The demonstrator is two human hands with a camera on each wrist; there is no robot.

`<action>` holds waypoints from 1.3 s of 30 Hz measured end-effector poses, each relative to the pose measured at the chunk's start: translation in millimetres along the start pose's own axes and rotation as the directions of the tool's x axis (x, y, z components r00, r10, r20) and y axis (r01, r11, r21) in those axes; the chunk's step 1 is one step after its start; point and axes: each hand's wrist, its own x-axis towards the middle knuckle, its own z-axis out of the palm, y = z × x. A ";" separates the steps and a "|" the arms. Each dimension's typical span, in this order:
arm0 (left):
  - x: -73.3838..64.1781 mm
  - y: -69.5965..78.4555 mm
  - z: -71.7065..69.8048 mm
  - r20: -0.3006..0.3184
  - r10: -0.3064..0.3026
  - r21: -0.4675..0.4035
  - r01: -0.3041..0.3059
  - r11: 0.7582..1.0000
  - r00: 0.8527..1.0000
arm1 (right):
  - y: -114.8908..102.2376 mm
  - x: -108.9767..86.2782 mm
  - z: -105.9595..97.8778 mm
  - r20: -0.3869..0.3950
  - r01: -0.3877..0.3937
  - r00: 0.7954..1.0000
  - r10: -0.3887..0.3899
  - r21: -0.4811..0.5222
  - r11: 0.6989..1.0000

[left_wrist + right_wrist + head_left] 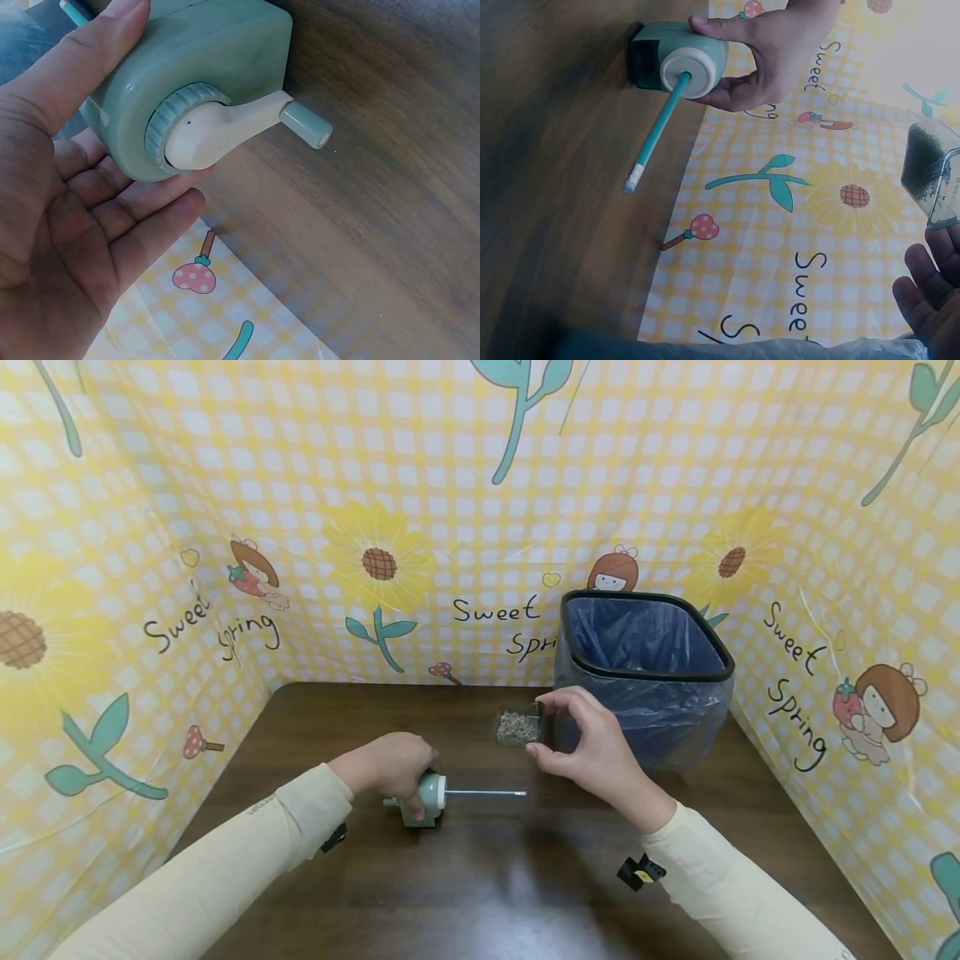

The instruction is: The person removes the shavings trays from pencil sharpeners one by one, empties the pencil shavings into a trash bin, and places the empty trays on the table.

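My left hand (397,767) grips a light green crank pencil sharpener (432,792) at the table's middle, thumb on one side and fingers round the other. A blue-green pencil (486,792) sticks out of its white front ring, eraser end pointing right. In the left wrist view the white crank (225,129) shows at the sharpener's back, untouched by the fingers. Raised above the table, a small clear shavings tray (517,725) is pinched at its right side between the thumb and fingers of my right hand (596,747). Grey-brown shavings lie in it.
A blue bin (645,693) with a black rim and a clear plastic liner stands at the back right, behind my right hand. The dark wooden table (360,893) is bordered by a yellow checked cloth (420,460) on the back and sides.
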 end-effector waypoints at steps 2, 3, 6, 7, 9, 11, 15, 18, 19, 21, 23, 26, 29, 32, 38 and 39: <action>0.1 0.1 0.2 0.000 0.003 0.002 -0.003 1.000 1.000 | -0.7 0.8 -2.3 0.000 0.002 1.000 -0.002 -0.008 1.000; 0.1 0.1 0.1 0.000 0.004 0.004 -0.004 1.000 1.000 | -0.8 1.3 -3.3 0.001 0.002 1.000 -0.002 -0.014 1.000; 0.3 0.2 0.4 -0.002 0.004 0.011 -0.004 1.000 1.000 | 0.0 2.8 -5.5 0.005 0.011 1.000 -0.011 -0.022 1.000; 0.3 0.1 0.5 -0.003 0.005 0.011 -0.005 1.000 1.000 | -0.1 3.3 -6.4 0.006 0.015 1.000 -0.015 -0.026 1.000; 0.3 0.1 0.7 -0.007 0.006 0.016 -0.006 1.000 1.000 | -1.0 4.3 -8.0 0.004 0.021 1.000 -0.021 -0.035 0.999; 0.4 0.2 0.9 -0.009 0.010 0.015 -0.010 1.000 1.000 | -2.0 4.9 -10.0 0.002 0.025 1.000 -0.025 -0.049 0.998; -0.1 0.7 1.4 -0.007 0.010 0.011 -0.009 1.000 1.000 | -5.3 4.5 -14.4 -0.001 0.026 1.000 -0.026 -0.060 0.998; -0.4 0.5 1.4 0.001 0.008 0.011 -0.008 1.000 1.000 | -6.1 4.5 -18.0 -0.007 0.026 1.000 -0.027 -0.057 0.998; -0.4 0.5 1.1 0.002 0.009 0.010 -0.009 1.000 1.000 | -6.2 4.8 -19.5 -0.010 0.029 0.999 -0.030 -0.057 0.998; -0.3 0.3 0.7 0.003 0.011 0.014 -0.011 1.000 1.000 | -6.2 5.8 -22.2 -0.017 0.035 0.999 -0.036 -0.061 0.998; 0.0 0.3 0.7 -0.002 0.016 0.017 -0.016 1.000 1.000 | -6.0 6.5 -25.0 -0.026 0.042 0.999 -0.044 -0.067 0.997; 0.8 1.4 0.7 -0.004 0.017 0.007 -0.017 1.000 1.000 | -6.1 6.5 -28.8 -0.039 0.048 0.998 -0.051 -0.076 0.996; 1.4 1.8 1.6 0.006 0.015 -0.001 -0.015 1.000 1.000 | -6.8 5.3 -32.6 -0.057 0.051 0.997 -0.055 -0.082 0.995; 2.0 1.7 1.9 0.015 0.014 0.016 -0.014 1.000 1.000 | -7.2 4.7 -36.8 -0.079 0.057 0.995 -0.065 -0.096 0.994; 2.1 1.6 0.1 0.008 0.017 0.042 -0.017 0.999 1.000 | -6.4 6.2 -42.7 -0.095 0.068 0.993 -0.077 -0.098 0.993; 2.2 1.7 -0.1 0.006 0.018 0.046 -0.018 0.999 1.000 | -6.3 6.5 -43.3 -0.095 0.069 0.992 -0.078 -0.095 0.993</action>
